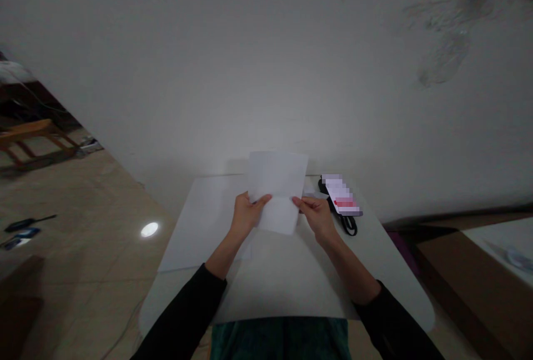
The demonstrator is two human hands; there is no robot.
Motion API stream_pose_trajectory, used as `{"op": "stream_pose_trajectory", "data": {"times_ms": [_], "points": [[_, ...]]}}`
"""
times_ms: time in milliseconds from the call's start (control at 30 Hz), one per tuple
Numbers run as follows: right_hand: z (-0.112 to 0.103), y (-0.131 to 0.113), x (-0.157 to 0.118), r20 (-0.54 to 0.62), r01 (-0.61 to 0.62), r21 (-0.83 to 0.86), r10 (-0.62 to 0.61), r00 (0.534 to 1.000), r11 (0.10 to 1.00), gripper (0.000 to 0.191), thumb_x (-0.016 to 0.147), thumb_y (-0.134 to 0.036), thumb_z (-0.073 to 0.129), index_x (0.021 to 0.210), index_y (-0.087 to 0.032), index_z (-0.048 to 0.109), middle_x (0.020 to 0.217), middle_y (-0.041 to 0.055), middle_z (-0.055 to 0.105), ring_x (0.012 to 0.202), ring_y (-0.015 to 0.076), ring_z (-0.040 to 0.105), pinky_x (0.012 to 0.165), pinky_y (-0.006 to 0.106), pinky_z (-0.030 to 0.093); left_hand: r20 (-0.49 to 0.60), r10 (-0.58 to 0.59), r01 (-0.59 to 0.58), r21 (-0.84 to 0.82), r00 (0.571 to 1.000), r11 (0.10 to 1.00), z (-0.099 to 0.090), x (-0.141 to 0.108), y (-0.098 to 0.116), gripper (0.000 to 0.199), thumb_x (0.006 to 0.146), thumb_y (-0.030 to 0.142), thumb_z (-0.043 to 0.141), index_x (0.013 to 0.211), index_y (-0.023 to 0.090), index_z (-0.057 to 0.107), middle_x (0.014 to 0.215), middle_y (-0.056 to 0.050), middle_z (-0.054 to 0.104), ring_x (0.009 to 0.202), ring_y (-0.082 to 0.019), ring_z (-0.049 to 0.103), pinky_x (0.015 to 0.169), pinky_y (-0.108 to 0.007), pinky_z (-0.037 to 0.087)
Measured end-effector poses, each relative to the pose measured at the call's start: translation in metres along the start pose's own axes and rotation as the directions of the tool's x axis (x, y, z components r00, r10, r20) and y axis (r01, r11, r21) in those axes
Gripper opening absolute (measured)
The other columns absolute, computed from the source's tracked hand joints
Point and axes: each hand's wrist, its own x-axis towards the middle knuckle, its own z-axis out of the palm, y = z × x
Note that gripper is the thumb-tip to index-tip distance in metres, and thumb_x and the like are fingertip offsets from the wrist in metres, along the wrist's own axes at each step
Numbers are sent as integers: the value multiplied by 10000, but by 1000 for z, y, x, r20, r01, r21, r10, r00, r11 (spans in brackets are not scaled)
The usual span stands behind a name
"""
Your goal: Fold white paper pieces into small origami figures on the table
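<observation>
Both my hands grip a white sheet of paper (pixel 278 174), raised above the table and tilted up toward me. My left hand (pixel 246 214) pinches its left edge, thumb across the front. On the opposite edge, my right hand (pixel 315 214) holds it between thumb and fingers. A larger white sheet (pixel 208 213) lies flat on the table's left side, partly behind my left hand. Just beyond my right hand is a small pale piece (pixel 314 192), mostly hidden, whose kind I cannot make out.
The white table (pixel 287 288) stands against a grey wall (pixel 233 71). At its back right lie a phone-like flat thing (pixel 345 199), its face blurred, and a black cable (pixel 348 226). A wooden stool (pixel 35 130) is far left; a brown cardboard box (pixel 470 271) stands right.
</observation>
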Motion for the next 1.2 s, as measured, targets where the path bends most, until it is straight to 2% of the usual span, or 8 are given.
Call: {"op": "stream_pose_trajectory", "data": {"times_ms": [167, 367, 567, 767, 867, 1000, 1100, 1200], "points": [[4, -6, -4, 60, -67, 46, 64, 996, 997, 267, 699, -462, 745, 688, -195, 758, 672, 23, 711, 615, 166, 620, 651, 309, 496, -50, 13, -14, -14, 999, 1000, -6, 2, -2, 280, 673, 336, 766, 816, 100, 715, 826, -96, 748, 726, -211, 696, 601, -271, 534], [6, -4, -5, -22, -89, 72, 91, 996, 993, 258, 664, -446, 765, 658, -188, 747, 640, 29, 710, 571, 164, 609, 596, 292, 470, -66, 20, -20, 10, 998, 1000, -6, 3, -3, 300, 672, 351, 769, 825, 97, 718, 839, -110, 749, 747, -222, 700, 628, -284, 543], [9, 2, -8, 118, -104, 48, 98, 988, 993, 268, 699, -456, 731, 676, -189, 754, 684, 40, 729, 622, 183, 635, 651, 313, 483, -87, 26, -23, 36, 996, 999, -12, 7, -6, 339, 694, 364, 753, 880, 83, 714, 890, -141, 748, 790, -241, 698, 667, -303, 555], [14, 7, -9, 27, -100, 68, 98, 995, 993, 288, 672, -463, 748, 615, -182, 715, 622, 32, 705, 567, 167, 614, 603, 291, 467, -96, 30, -23, 75, 995, 997, -13, 8, -10, 348, 687, 387, 757, 857, 87, 713, 868, -134, 746, 769, -237, 696, 638, -289, 546], [18, 7, -13, 136, -77, 42, 70, 988, 996, 378, 733, -527, 682, 608, -171, 696, 598, 39, 695, 548, 164, 613, 568, 274, 460, -111, 41, -32, 84, 993, 996, -13, 7, -9, 338, 700, 382, 745, 862, 87, 715, 872, -129, 746, 770, -234, 696, 636, -286, 546], [21, 2, -17, 305, -120, 68, 94, 948, 990, 474, 782, -599, 603, 675, -147, 702, 630, 76, 722, 508, 150, 622, 498, 243, 449, -131, 55, -47, 67, 990, 997, -16, 8, -7, 341, 711, 371, 739, 877, 74, 716, 888, -132, 746, 787, -235, 699, 654, -287, 549], [23, 1, -18, 268, -143, 107, 110, 957, 984, 467, 752, -613, 631, 665, -155, 658, 593, 66, 705, 456, 146, 602, 438, 233, 432, -129, 55, -47, 63, 990, 997, -17, 9, -6, 368, 701, 387, 749, 882, 68, 713, 893, -139, 746, 794, -242, 699, 657, -288, 551], [27, 5, -20, 188, -130, 113, 107, 976, 985, 439, 760, -608, 628, 646, -185, 594, 486, 5, 624, 386, 131, 533, 391, 230, 393, -134, 53, -45, 67, 990, 997, -17, 10, -7, 396, 697, 412, 750, 885, 66, 709, 896, -145, 744, 796, -247, 698, 661, -292, 553]]}}
